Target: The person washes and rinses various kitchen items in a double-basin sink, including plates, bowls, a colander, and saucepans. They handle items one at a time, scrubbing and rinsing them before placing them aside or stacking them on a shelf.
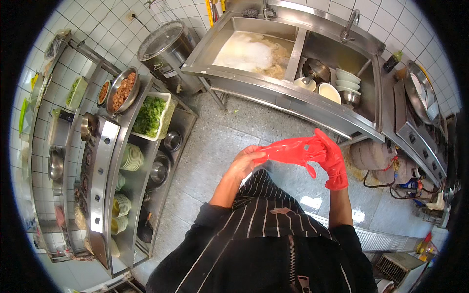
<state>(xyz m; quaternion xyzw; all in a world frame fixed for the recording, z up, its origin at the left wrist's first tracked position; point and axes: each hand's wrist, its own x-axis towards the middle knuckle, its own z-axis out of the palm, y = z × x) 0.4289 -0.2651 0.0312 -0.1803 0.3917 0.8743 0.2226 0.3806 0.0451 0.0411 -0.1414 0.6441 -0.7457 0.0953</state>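
Note:
My left hand (246, 160) is bare and pinches the cuff end of a red rubber glove (284, 149), stretched out level before my waist. A matching red glove covers my right hand (331, 159) to just past the wrist. Its fingers close around the finger end of the loose glove, whose thumb hangs down. Where one red glove ends and the other begins is hard to make out. Below both hands is my black apron (262, 212) with white stripes.
Ahead stands a steel double sink (253, 89), with foamy water (245, 55) on the left and stacked bowls (347, 81) on the right. A steel rack (141, 110) at left holds a basket of chopped greens (150, 115). Gas cylinders (370, 155) sit at right.

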